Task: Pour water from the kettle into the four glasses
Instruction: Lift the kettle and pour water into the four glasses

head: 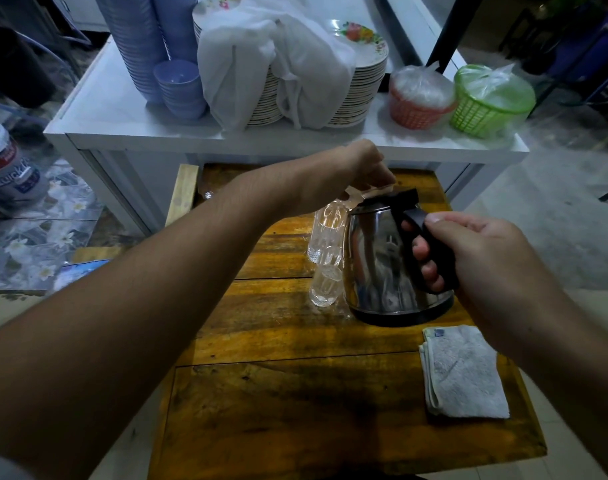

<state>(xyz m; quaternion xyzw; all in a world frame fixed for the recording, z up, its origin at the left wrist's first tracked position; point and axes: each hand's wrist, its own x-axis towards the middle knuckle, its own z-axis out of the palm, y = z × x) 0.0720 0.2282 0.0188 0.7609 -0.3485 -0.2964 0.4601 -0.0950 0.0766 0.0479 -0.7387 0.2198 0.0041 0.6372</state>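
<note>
A steel kettle (pixel 382 268) with a black lid and base stands on the wooden table (pixel 295 375). My right hand (pixel 468 251) is wrapped around its black handle. My left hand (pixel 364 168) reaches over the kettle's top, fingers closed at the lid's front edge near the spout. Clear ribbed glasses (pixel 325 282) stand in a row just left of the kettle, touching or nearly touching it. The near one holds a little water at the bottom. The far glasses are partly hidden behind the spout and my left hand.
A folded grey cloth (pixel 465 372) lies right of the kettle near the table's edge. Behind the table a white counter (pixel 122 126) carries stacked blue bowls (pixel 178 88), cloth-covered plates (pixel 358 95), a red basket (pixel 420 102) and a green basket (pixel 489 102).
</note>
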